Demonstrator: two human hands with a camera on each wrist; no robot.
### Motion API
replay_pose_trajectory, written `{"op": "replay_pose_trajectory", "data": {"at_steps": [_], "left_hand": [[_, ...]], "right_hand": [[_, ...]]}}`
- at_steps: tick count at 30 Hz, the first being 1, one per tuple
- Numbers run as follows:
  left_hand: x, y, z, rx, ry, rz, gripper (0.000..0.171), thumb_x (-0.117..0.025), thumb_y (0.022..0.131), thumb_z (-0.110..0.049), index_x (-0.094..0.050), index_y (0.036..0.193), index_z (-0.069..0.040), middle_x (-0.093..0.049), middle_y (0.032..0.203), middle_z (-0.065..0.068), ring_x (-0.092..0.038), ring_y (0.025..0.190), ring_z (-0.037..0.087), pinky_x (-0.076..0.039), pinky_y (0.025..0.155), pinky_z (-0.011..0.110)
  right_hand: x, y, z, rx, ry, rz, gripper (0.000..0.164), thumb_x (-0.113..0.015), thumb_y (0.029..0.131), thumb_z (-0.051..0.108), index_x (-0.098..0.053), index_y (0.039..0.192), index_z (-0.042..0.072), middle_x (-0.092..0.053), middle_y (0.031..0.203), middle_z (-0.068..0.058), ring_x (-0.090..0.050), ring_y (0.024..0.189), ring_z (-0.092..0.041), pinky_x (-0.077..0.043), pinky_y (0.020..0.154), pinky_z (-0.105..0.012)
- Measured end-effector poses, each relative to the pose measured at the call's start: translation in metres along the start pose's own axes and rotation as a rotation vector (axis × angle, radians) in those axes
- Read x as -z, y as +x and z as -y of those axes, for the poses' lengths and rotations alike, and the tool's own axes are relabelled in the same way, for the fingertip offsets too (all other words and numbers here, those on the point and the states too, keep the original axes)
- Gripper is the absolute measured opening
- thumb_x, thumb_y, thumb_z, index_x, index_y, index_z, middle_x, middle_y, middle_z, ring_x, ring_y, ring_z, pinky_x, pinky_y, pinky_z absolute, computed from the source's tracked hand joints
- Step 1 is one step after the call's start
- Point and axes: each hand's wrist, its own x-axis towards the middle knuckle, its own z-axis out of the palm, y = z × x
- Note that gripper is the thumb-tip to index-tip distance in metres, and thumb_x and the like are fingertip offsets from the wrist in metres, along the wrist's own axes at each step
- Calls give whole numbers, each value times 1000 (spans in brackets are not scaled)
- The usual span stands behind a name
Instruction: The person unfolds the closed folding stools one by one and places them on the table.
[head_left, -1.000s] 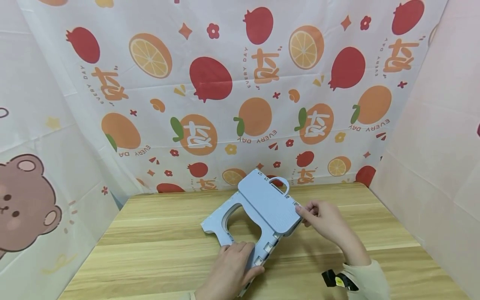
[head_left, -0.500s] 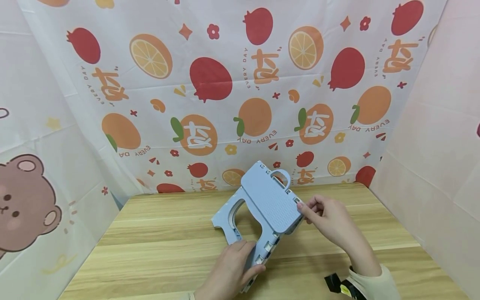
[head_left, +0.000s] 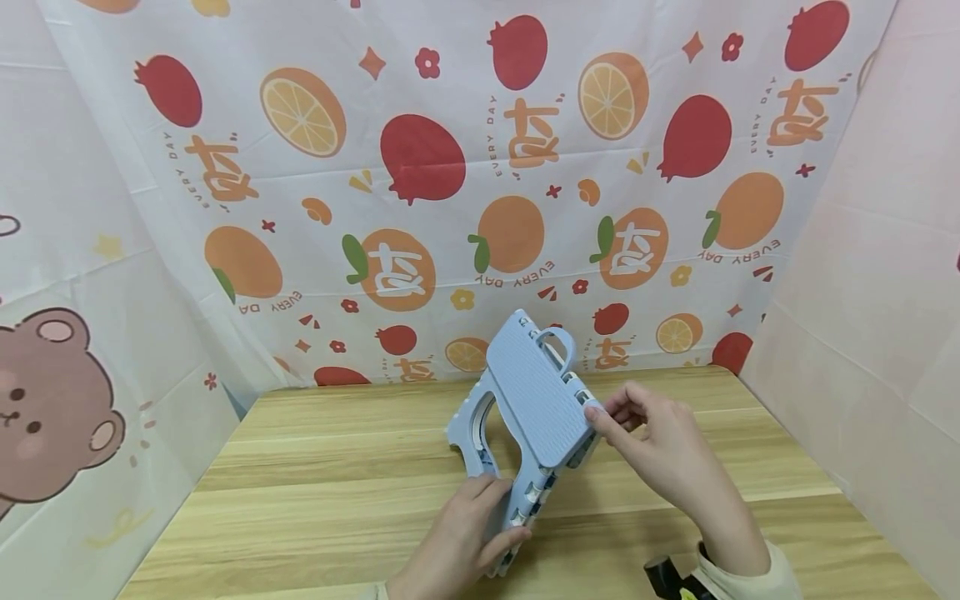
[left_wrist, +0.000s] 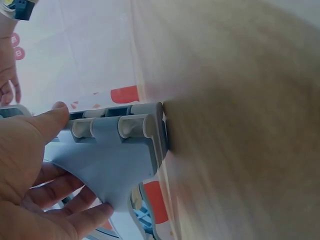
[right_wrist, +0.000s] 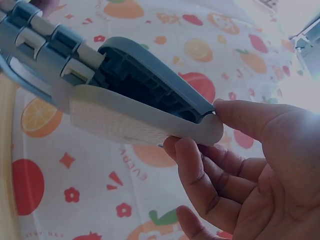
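Observation:
A light blue plastic folding stool point(head_left: 534, 396) stands tilted over the table, partly folded, its ribbed top facing up and left. A loop handle point(head_left: 572, 348) sticks out from the top's far edge. My left hand point(head_left: 467, 529) grips the lower leg panel by the oval cutout, thumb over the hinged edge. In the left wrist view the leg's hinge barrels point(left_wrist: 135, 126) show close by the table surface. My right hand point(head_left: 667, 437) pinches the top's right corner between thumb and fingers. The right wrist view shows the two top halves point(right_wrist: 130, 117) meeting at a narrow V there.
The stool is over a wood-grain table point(head_left: 322, 500). Behind it hangs a fruit-print cloth point(head_left: 457, 275), close to the stool's far end. Plain pale cloth point(head_left: 862, 333) closes the right side, and a bear-print cloth point(head_left: 52, 417) the left.
The stool has tipped further upright, its top corner rising and its left leg panel swinging right. Both hands keep their hold; the right hand has shifted slightly up and left.

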Motion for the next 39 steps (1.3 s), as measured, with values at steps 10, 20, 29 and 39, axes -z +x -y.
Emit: {"op": "replay_pose_trajectory", "data": {"at_steps": [10, 20, 29, 39], "left_hand": [[0, -1, 2, 0, -124, -1, 45, -76, 101, -41, -69, 132, -10, -72, 121, -1, -68, 104, 6, -62, 84, 25], [-2, 1, 3, -1, -224, 16, 47, -73, 101, -43, -68, 139, -15, -76, 128, -1, -71, 114, 7, -65, 93, 35], [-6, 3, 1, 2, -280, 37, 47, -73, 102, -42, -67, 140, -16, -77, 127, -4, -71, 116, 6, -64, 97, 41], [-7, 3, 2, -3, -296, 42, 43, -73, 102, -41, -69, 136, -15, -77, 124, -7, -71, 116, 5, -63, 99, 38]], "right_hand": [[-5, -7, 18, 122, 13, -48, 16, -77, 101, 39, -71, 96, 26, -73, 85, 15, -70, 86, -4, -56, 73, -27], [-15, -9, 30, 259, 63, -53, 10, -78, 101, 33, -72, 97, 26, -70, 86, 19, -67, 84, 0, -58, 77, -25], [-26, -9, 39, 295, 116, -39, 10, -79, 100, 32, -71, 98, 26, -70, 87, 18, -65, 82, -1, -58, 76, -24], [-32, -10, 39, 348, 155, -40, 9, -79, 100, 26, -70, 100, 25, -68, 88, 17, -65, 82, -1, -58, 75, -23]]}}
